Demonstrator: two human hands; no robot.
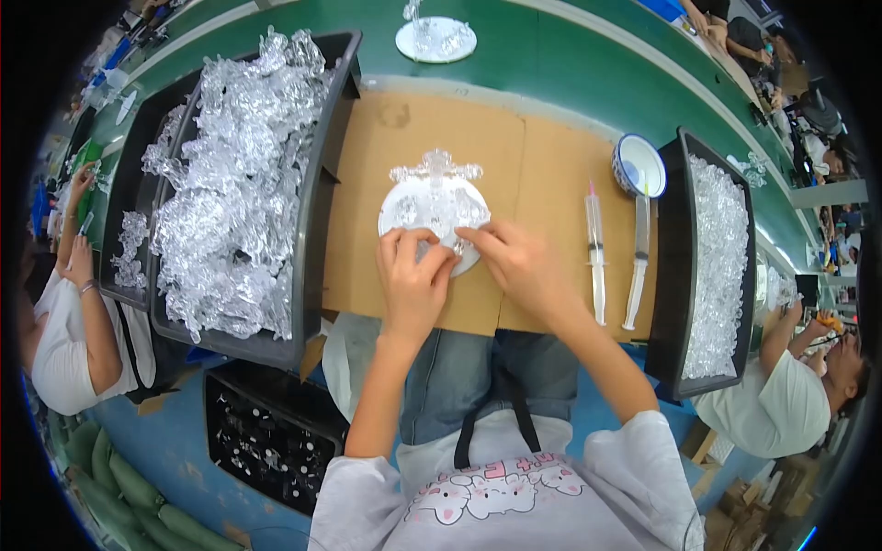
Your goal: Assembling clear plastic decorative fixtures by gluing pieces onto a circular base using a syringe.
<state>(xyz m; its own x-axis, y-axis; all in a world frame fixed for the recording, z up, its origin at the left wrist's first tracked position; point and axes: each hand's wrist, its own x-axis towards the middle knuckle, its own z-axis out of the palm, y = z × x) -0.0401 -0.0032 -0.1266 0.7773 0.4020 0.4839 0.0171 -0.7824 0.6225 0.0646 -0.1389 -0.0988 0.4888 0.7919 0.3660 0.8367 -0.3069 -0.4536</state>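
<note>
A round white plate (432, 204) lies on the cardboard in front of me, with clear plastic parts on it. One clear plastic piece (436, 167) with side arms sits across its far edge. My left hand (413, 275) is at the plate's near left, its fingers bent and pressed together. From the right, my right hand (516, 264) reaches in with thumb and forefinger pinched at the plate's near right edge. Between the fingertips of both hands is a small clear piece (459, 246), too small and partly covered to make out fully.
To my left, a large black bin (354, 69) is heaped with clear plastic parts; a black bin (689, 230) of small clear pieces stands right. Two syringes (595, 248) lie beside a blue-and-white bowl (640, 163). Another white plate (436, 39) sits beyond. People work on both sides.
</note>
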